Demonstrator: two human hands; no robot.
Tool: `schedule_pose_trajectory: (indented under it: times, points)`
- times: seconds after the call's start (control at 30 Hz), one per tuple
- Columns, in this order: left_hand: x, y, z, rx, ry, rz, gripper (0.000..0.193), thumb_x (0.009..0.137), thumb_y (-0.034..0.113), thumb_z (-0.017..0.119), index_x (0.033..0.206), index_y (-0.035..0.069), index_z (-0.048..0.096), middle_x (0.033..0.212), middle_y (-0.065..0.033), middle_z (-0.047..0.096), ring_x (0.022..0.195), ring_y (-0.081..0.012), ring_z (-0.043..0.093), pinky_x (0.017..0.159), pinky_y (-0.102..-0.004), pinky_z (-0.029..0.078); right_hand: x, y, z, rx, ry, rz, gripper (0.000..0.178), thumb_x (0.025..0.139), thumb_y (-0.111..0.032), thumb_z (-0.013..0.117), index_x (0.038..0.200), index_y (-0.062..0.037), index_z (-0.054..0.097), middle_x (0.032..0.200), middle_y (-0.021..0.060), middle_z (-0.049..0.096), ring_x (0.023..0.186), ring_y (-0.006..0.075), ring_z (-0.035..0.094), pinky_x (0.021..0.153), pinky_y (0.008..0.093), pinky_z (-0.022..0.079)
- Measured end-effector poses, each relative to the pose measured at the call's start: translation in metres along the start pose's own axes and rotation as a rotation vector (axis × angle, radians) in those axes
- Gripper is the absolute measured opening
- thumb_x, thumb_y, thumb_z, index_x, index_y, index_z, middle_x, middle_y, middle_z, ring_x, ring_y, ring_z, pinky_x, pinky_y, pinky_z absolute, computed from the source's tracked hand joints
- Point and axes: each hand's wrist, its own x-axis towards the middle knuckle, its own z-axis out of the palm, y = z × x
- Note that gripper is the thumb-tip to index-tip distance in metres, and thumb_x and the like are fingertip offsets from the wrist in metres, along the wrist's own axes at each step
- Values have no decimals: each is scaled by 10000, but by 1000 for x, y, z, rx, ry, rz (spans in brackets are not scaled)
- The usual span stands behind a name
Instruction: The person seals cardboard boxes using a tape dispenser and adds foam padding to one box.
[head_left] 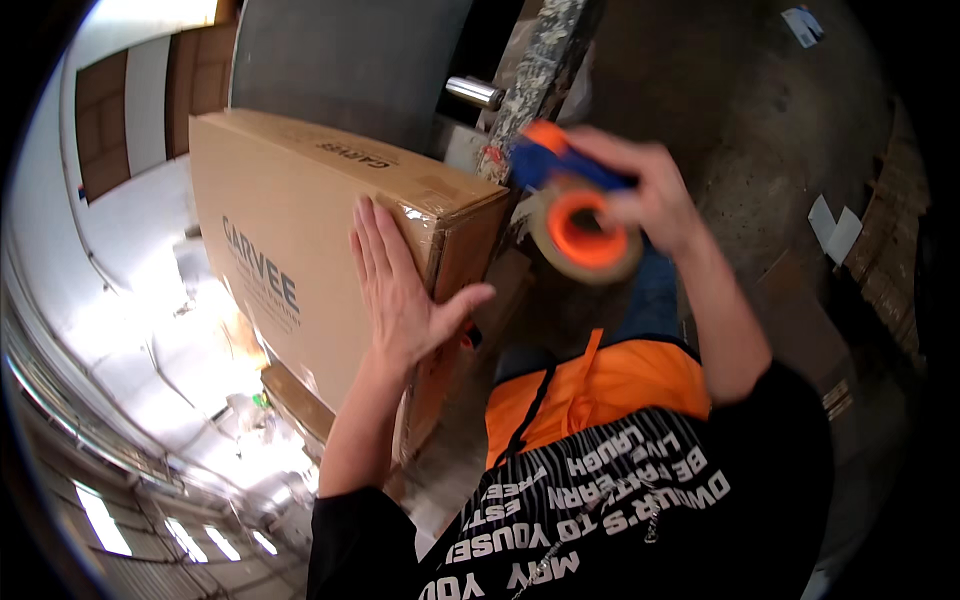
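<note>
- Brown panels (195, 80): matte, rectangular, up and to the left of the left hand (398, 300), well apart from it.
- Corrugated carton (310, 200): large, flat-sided brown cardboard box with dark print, under the left palm and extending left of it. Its broad face is tilted; its edges are straight.
- Gray conveyor belt (345, 60): smooth, dull surface beyond the left hand, behind the carton.
- Left hand: open, laid on the broad face near the carton's corner. Four fingers lie side by side; the thumb is spread past the edge.
- Clear tape (420, 214): glossy, wrinkled film at the carton's corner, just beside the left fingertips.
- Metal roller (475, 93): short, polished cylinder, beyond and to the left of the right hand (645, 190).
- Rail (540, 75): straight bar with rough, flaking pale coating, beyond and to the left of the right hand.
- Tape dispenser (585, 170): blue body with orange parts, motion-blurred, carrying a ring-shaped tan tape roll (592, 274) on an orange hub.
- Orange cloth garment (610, 380): creased fabric, below the right hand.
- Right hand: closed around the tape dispenser, near the carton.
- White sheet (835, 230): thin, folded, on the floor right of the right hand.
</note>
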Motion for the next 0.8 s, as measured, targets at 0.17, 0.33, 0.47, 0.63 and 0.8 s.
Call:
schedule_pose_trajectory:
  times: [0.17, 0.33, 0.47, 0.63, 0.8]
  points:
    - [79, -7, 2, -187, 211, 105, 1301, 766, 814, 531, 1529, -60, -58, 1586, -339, 0, 1484, -476, -40, 1191, -553, 9, 224, -46, 25, 91, -410, 325, 382, 531, 56, 642, 904, 130, 669, 594, 163, 570, 489, 264, 599, 444, 410, 531]
    - [63, -8, 1, -195, 187, 98, 893, 945, 608, 424, 1558, 12, 166, 1625, -206, 140, 1498, -440, -57, 1182, -560, -52, 153, -13, 25, -364, -930, 479, 559, 429, -105, 734, 980, -19, 770, 651, 50, 646, 571, 141, 593, 545, 316, 502]
    - [71, 6, -24, -159, -158, 76, 448, 963, 378, 433, 1183, 58, 657, 1170, -140, 643, 1280, -343, 474, 1178, -521, 142, 40, -18, 46, -642, -898, 389, 463, 576, -318, 689, 957, -67, 767, 1004, 146, 712, 848, 330, 699, 817, 422, 558]
    - [73, 8, -17, -278, -30, 78, 321, 914, 193, 453, 846, 70, 742, 819, -58, 722, 882, -232, 668, 1068, -472, 355, 12, 5, 124, -849, -1350, 107, 264, 597, -248, 695, 824, -120, 735, 932, 140, 691, 822, 313, 686, 708, 426, 548]
    - [49, 1, -10, -303, 112, -33, 370, 872, 172, 537, 1140, -42, 674, 806, -107, 695, 772, -240, 657, 989, -454, 412, 54, -13, -2, -494, -743, 236, 512, 554, -225, 750, 1058, -136, 758, 932, 107, 706, 856, 282, 701, 772, 394, 554]
